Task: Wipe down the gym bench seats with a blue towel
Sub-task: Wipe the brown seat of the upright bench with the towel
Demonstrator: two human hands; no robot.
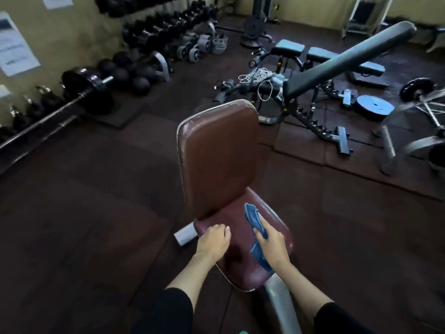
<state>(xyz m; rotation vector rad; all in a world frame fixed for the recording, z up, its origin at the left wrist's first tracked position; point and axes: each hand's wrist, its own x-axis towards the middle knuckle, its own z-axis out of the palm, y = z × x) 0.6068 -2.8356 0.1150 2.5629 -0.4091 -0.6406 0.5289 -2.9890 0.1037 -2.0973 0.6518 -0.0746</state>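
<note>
Though bunched, towel point(251, 214) lengthwise toward backrest point(219, 160).

Two hands in play, left hand point(213, 241) and right hand point(273, 244), one blue towel point(252, 216) under the right fingers, one maroon seat point(240, 259) beneath, one backrest point(219, 162) past the fingertips, and well beyond them one inclined bench point(349, 60), one flat bench point(287, 48), one plate point(375, 107).
</note>
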